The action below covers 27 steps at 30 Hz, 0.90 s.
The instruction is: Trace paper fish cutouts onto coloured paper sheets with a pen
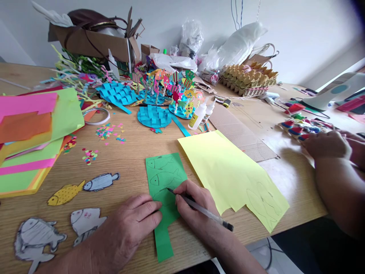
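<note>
A green paper (165, 211) lies on the wooden table with fish outlines drawn on its upper part. My right hand (194, 205) is closed around a pen (209, 214), its tip touching the green paper just below the second fish. Resting flat at the paper's left edge, my left hand (139, 219) has its fingers stretched out over the edge. A yellow sheet (225, 167) with pencilled fish at its lower right lies to the right. Left of my hands are a yellow paper fish (65, 194), a grey one (101, 182) and other fish cutouts (37, 234).
Coloured papers (28, 133) are stacked at the left, near scattered confetti (107, 131). Blue woven discs (154, 116) and glue bottles (197, 115) stand farther back. Another person's hands (327, 144) work at the right, by small red and blue pieces. Egg trays (248, 78) sit behind.
</note>
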Each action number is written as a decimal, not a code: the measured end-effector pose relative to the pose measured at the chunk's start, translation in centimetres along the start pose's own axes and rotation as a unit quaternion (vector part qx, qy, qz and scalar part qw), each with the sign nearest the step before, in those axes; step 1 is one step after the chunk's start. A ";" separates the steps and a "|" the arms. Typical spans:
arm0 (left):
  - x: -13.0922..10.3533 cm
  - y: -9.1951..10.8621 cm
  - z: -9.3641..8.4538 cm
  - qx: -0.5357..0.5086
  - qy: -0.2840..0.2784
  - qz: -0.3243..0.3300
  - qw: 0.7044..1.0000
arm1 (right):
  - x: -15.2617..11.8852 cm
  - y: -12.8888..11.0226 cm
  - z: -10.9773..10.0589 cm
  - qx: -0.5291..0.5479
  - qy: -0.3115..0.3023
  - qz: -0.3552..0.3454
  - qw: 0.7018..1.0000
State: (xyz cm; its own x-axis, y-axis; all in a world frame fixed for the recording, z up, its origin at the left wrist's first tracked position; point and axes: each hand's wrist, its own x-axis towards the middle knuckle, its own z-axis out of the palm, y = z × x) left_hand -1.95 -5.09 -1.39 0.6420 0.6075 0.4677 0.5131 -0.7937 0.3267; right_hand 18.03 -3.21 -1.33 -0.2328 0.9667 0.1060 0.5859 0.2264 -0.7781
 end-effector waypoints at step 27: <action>-0.2 -0.2 0.1 0.010 -0.013 -0.003 1.000 | 0.1 0.0 -0.1 -0.002 0.009 -0.004 1.000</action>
State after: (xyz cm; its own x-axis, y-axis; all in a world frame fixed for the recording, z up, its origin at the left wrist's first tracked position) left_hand -2.16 -5.07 -1.62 0.6541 0.6125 0.4438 0.5273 -0.7899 0.3130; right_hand 18.06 -3.08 -1.25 -0.2232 0.9669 0.1238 0.5865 0.2347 -0.7752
